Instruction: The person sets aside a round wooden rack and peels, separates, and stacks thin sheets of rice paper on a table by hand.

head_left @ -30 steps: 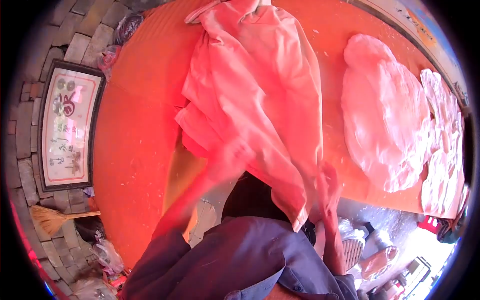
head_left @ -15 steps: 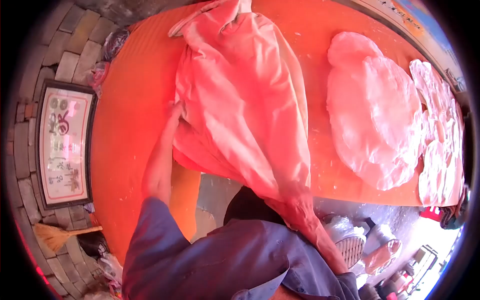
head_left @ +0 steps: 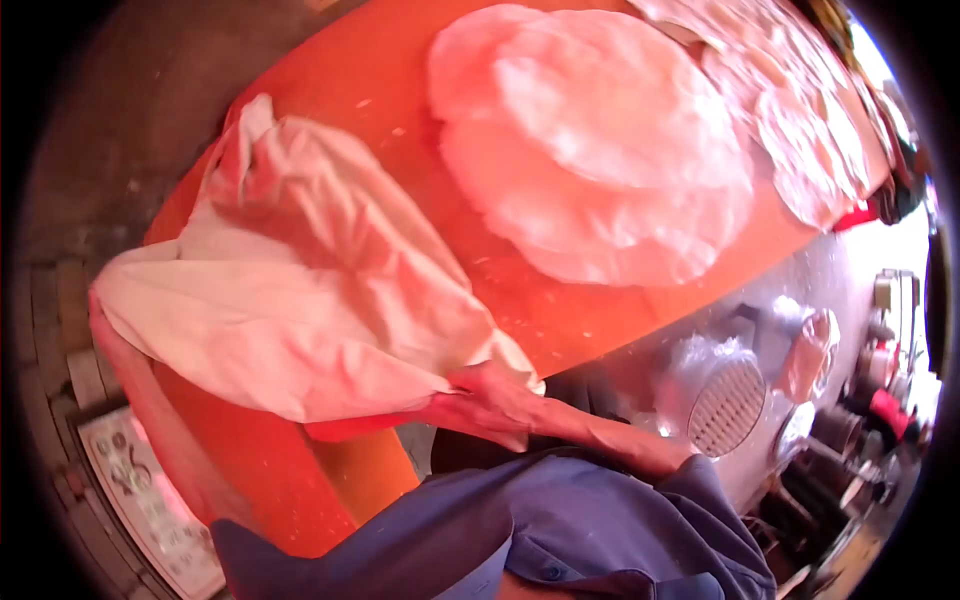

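Note:
A large, creased, pale cloth [head_left: 300, 250] hangs over the left part of the orange table, stretched between my two hands. My left hand [head_left: 104, 315] grips its far left edge, with the arm reached out and the fingers mostly hidden by the fabric. Close to my body, my right hand [head_left: 485, 395] is closed on the gathered near end of the cloth. Beyond the right hand lies a stack of thin, pale, rounded sheets [head_left: 600, 130], apart from the cloth.
More thin, wrinkled sheets [head_left: 800, 120] overlap at the right end of the orange table [head_left: 400, 110]. A framed sign [head_left: 150, 500] stands on the brick floor at lower left. Plastic-wrapped items and a round woven thing [head_left: 728, 405] sit below the table's right side.
My view has turned right. My left hand has swung outward to the left, spreading the cloth sideways, while my right hand keeps its hold on the near end.

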`<action>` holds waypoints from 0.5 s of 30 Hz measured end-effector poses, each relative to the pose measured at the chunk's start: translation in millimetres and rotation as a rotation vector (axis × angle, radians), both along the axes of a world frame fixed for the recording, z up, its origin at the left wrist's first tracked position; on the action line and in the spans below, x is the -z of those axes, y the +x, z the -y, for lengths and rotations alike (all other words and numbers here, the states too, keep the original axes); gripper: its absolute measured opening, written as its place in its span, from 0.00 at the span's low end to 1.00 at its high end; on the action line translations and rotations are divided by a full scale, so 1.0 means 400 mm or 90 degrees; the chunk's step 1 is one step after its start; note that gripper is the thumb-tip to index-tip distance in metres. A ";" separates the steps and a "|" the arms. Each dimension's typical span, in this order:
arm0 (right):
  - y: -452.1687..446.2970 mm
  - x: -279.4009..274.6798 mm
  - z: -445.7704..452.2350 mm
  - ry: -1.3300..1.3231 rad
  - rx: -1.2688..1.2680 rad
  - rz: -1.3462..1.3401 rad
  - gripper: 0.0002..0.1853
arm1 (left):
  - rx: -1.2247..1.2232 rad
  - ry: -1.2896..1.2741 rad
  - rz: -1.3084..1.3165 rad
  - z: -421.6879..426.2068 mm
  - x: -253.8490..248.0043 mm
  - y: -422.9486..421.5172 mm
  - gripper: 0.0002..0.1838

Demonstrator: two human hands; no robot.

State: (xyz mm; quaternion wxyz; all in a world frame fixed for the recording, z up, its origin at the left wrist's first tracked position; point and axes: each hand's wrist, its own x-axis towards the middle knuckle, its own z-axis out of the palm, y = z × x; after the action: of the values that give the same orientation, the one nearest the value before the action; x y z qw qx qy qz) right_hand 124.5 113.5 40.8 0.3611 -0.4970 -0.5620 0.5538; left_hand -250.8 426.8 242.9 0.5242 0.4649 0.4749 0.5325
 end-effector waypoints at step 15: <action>0.737 -0.068 0.286 -0.068 0.582 -0.670 0.16 | 0.490 0.394 -0.453 0.099 -0.303 1.625 0.21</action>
State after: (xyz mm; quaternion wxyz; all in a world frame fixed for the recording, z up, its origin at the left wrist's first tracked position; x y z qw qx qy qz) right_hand 419.3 -0.9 68.1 0.7572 -0.3665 -0.0189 0.5403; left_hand 399.1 387.4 364.2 0.3286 0.8835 0.2417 0.2302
